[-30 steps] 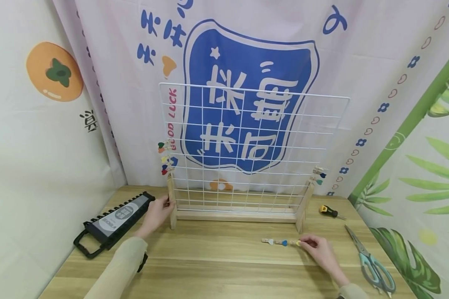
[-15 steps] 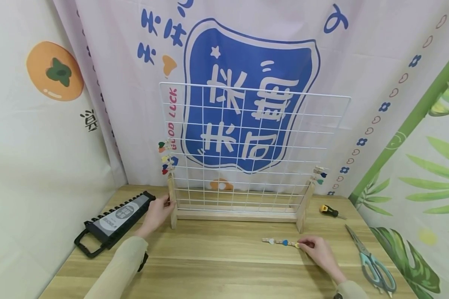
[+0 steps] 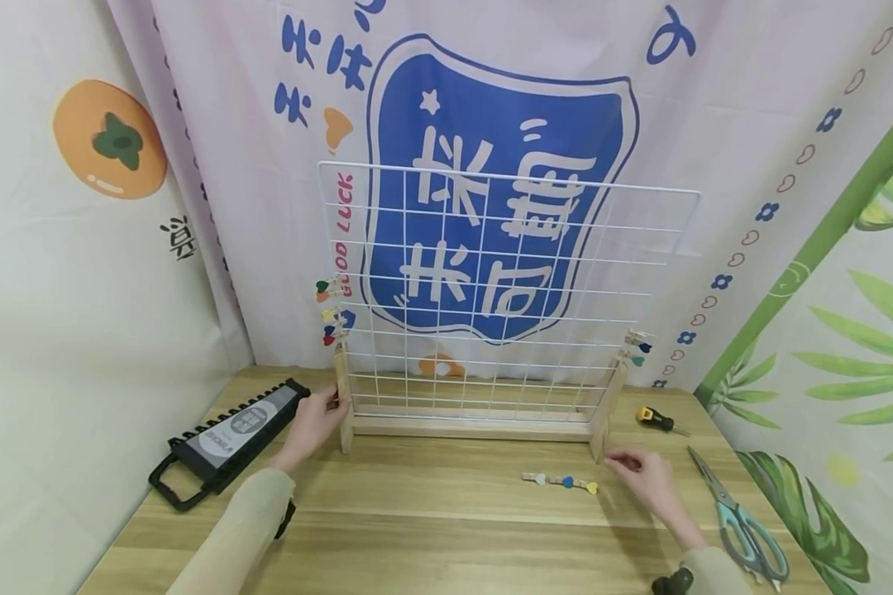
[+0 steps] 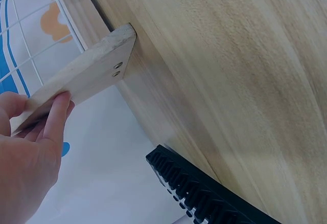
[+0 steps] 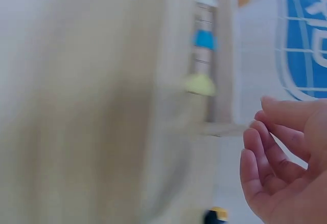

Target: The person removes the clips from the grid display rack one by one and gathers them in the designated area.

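My left hand (image 3: 317, 421) grips the left wooden leg (image 4: 99, 63) of a stand that carries a white wire grid panel (image 3: 484, 174). In the left wrist view the thumb and fingers lie on either side of that leg. My right hand (image 3: 643, 479) is held in the air beside the right wooden leg (image 3: 606, 413), fingers loosely bent with nothing between them. In a row on the table, to the left of this hand, lie three small wooden clothespins with hearts: a white one (image 3: 540, 479), a blue one (image 3: 568, 482) and a yellow one (image 3: 592, 487).
Several heart clothespins (image 3: 329, 315) are clipped on the grid's left edge, and more (image 3: 637, 360) on its right edge. A black and grey rack (image 3: 231, 438) lies at the left. A screwdriver (image 3: 656, 420) and scissors (image 3: 737, 521) lie at the right. A printed curtain (image 3: 268, 248) hangs behind.
My right hand has let go of the yellow heart clothespin and moved up and to the right, toward the stand's right leg. The left hand has stayed on the left leg.
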The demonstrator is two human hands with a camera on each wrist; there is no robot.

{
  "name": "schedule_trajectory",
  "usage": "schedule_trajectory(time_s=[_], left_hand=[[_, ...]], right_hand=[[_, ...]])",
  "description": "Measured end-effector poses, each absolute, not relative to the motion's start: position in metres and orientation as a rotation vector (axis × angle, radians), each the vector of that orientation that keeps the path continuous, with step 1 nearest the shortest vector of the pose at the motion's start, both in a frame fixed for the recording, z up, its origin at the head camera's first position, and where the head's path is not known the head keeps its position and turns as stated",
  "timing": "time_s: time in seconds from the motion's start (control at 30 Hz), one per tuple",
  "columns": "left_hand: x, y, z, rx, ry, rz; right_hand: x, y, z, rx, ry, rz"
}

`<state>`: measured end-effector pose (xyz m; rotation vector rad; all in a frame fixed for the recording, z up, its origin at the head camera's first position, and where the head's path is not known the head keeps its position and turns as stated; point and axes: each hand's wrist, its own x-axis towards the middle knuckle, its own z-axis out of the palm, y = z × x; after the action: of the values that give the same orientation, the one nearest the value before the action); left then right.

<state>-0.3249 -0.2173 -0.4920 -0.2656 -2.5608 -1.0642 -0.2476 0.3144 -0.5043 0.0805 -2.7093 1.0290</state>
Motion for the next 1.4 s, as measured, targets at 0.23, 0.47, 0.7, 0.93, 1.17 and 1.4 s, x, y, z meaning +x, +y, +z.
schedule_trajectory(time_s=[0.23,0.47,0.7,0.93,1.17,1.4], left_hand=[[-0.323,-0.216,-0.49,-0.257,-2.573,-1.092],[-0.321,-0.216,-0.488,-0.253,-2.576,-1.095],[-0.322,-0.217,-0.489,-0.251,-2.577,-1.099],[-0.322,-0.217,-0.491,-0.254,-2.572,-1.108],[-0.322,-0.216,-0.492,-0.249,-2.578,-1.108],[-0.323,-0.217,-0.492,-0.246,-2.581,-1.098]], right_hand=[[-0.26,0.326,-0.45,0.095,-2.539,0.976],[-0.272,0.338,-0.41,-0.001,-2.385,1.009],[-0.282,0.339,-0.384,-0.066,-2.347,1.033],[-0.291,0.335,-0.369,-0.02,-2.335,1.042],[-0.296,0.334,-0.367,-0.069,-2.342,1.044],[-0.296,0.332,-0.364,-0.094,-2.335,1.039]])
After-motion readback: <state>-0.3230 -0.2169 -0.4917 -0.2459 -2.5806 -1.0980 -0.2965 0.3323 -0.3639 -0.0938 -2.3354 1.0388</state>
